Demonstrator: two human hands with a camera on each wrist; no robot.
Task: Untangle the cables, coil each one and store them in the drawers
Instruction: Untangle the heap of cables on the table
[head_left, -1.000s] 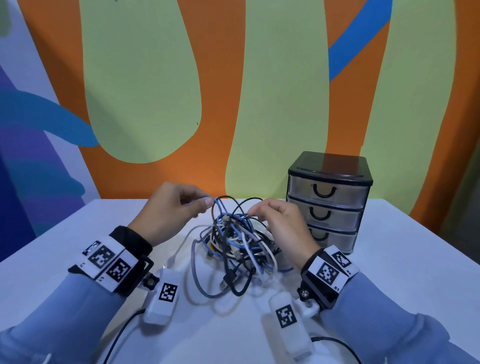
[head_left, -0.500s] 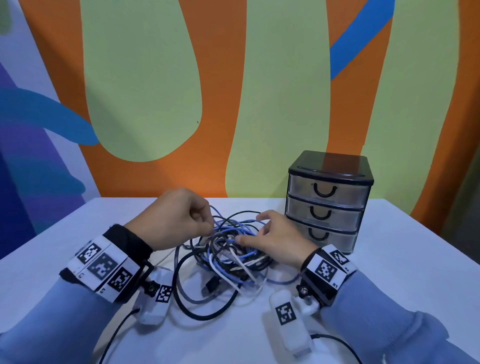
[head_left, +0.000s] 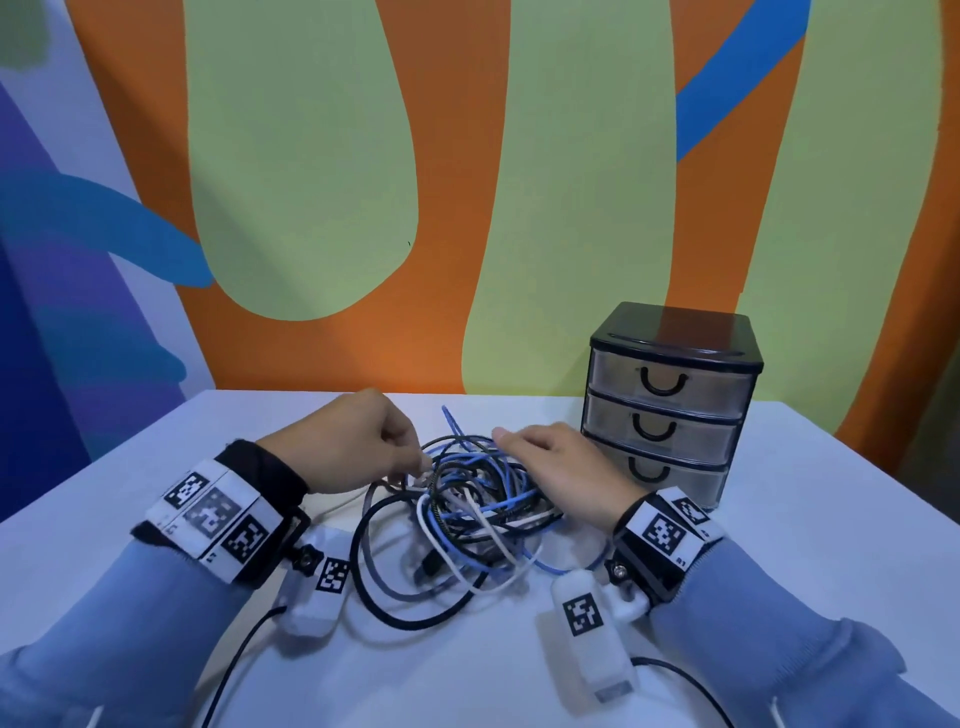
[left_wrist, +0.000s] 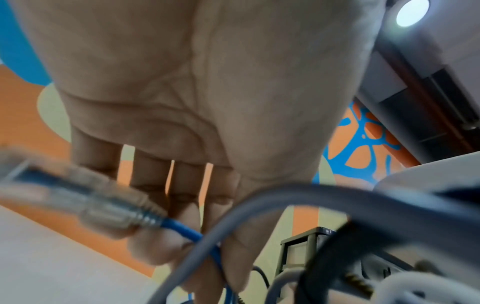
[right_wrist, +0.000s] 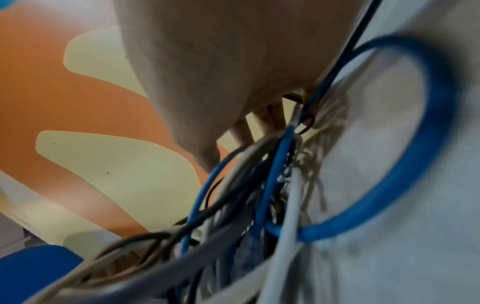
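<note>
Nearest on the white tabletop (head_left: 779, 519), a wide black cable (head_left: 363, 587) loops out from the tangle of cables (head_left: 478, 504) toward the person, with a white cable (head_left: 467, 582) curving inside that loop. The tangle itself, blue, black, white and grey strands wound through one another, lies between the two hands.

The left hand (head_left: 358, 441) sits at the left edge of the tangle with its fingers curled; in the left wrist view its grip is narrow, thumb and fingertips (left_wrist: 153, 248) pinching the blue cable (left_wrist: 182, 229) just behind its clear plug (left_wrist: 85, 197), and a grey cable (left_wrist: 259, 197) arcs across in front of that grip.

The right hand (head_left: 561, 467) lies palm-down on the right side of the tangle, fingers fairly straight and spread over the strands, its grip wide and closed round nothing. Just below that hand a blue loop (right_wrist: 415, 144) lies on the tabletop.

Beyond the right hand, near it but apart, stands the drawer unit (head_left: 670, 405), three translucent drawers all shut under a black top.
</note>
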